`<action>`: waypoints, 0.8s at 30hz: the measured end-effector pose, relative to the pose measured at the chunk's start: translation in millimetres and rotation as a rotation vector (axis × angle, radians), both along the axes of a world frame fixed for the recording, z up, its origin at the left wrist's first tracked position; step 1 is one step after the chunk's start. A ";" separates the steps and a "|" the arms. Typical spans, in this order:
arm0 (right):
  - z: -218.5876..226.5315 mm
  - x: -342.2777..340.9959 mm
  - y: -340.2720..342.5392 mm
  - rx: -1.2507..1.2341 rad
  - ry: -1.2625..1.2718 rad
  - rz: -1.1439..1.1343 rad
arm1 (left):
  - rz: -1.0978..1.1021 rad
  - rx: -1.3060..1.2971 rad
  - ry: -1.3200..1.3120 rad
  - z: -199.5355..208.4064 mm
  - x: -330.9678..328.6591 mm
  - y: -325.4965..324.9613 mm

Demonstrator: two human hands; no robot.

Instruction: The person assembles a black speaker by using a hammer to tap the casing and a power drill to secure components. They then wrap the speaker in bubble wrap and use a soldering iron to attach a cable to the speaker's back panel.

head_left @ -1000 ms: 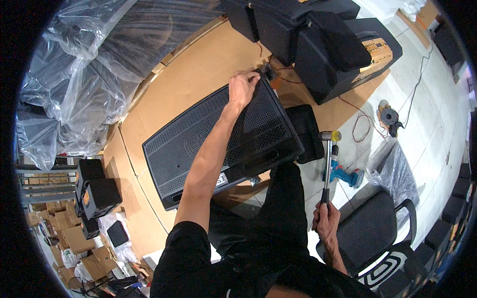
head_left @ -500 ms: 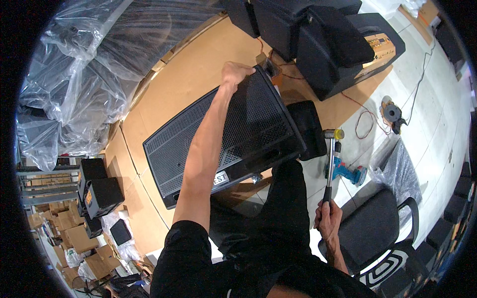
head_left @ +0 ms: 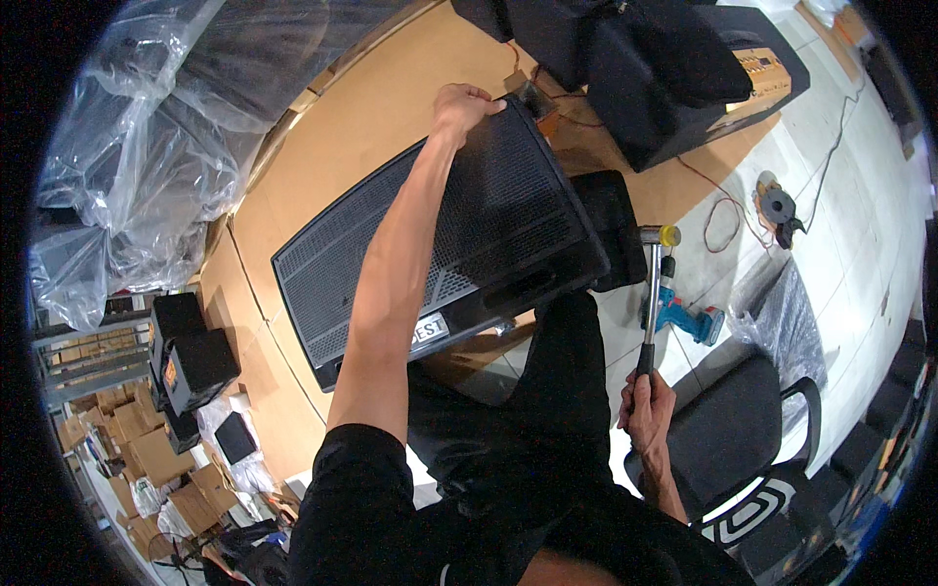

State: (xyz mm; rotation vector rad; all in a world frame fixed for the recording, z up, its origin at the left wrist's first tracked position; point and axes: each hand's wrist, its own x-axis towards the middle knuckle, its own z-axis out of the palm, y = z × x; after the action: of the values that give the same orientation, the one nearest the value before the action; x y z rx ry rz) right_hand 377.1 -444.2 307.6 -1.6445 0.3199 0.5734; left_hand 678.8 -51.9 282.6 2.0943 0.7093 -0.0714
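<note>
Head view: what took up the most room?

Tan cardboard sheets (head_left: 362,127), spread beyond the black speaker cabinet (head_left: 489,234). The cabinet came next, lying skewed just ahead of the wearer's dark trousers (head_left: 547,410), its mesh grille (head_left: 518,186) facing up. What carried it was mostly hidden.

How would it have handled?

Heavy, I judged, and stiff all through, the mesh being likeliest to dent. I'd have favoured the rigid rim or corners; the dark recess (head_left: 523,286) along the near side looked like another possible hold.

Where was the left hand (head_left: 461,109)?

At the far rim, near the corner, its grip closed on the cabinet's edge. How firmly, I couldn't tell.

And the smaller things?

A mallet (head_left: 652,293), out to the right and apart from the cabinet. The right hand (head_left: 649,415) had its grip wrapped round the dark handle. Probably head-heavy, so low on that handle seemed the sure place to hold it.

Smaller still?

A teal drill (head_left: 686,317) on the pale floor (head_left: 831,313), then a white label plate (head_left: 428,329) on the cabinet's near side.
</note>
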 end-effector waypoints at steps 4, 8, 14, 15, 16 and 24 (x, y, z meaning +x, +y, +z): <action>-1.8 8.2 5.1 0.020 -0.037 -0.006 | -0.006 -0.123 0.001 -3.9 9.4 -2.7; 6.0 12.3 10.1 0.019 -0.077 0.009 | 0.092 -0.223 0.042 -3.4 18.5 0.0; 4.6 10.9 8.3 0.013 -0.078 -0.004 | 0.117 -0.272 0.026 7.4 13.9 -10.8; 4.3 11.7 7.6 0.020 -0.079 -0.004 | 0.110 -0.261 0.034 13.2 14.8 -13.5; 3.9 12.0 7.9 0.020 -0.075 0.001 | 0.110 -0.246 0.043 16.1 12.6 -12.5; 3.7 23.0 15.8 0.029 -0.079 -0.005 | 0.024 -0.180 -0.011 -3.6 9.5 -4.9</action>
State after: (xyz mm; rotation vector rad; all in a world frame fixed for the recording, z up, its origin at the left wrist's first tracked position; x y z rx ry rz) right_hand 400.1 -428.5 311.3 -1.6330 0.2570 0.5060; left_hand 688.4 -56.7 279.0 1.9131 0.6952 -0.1059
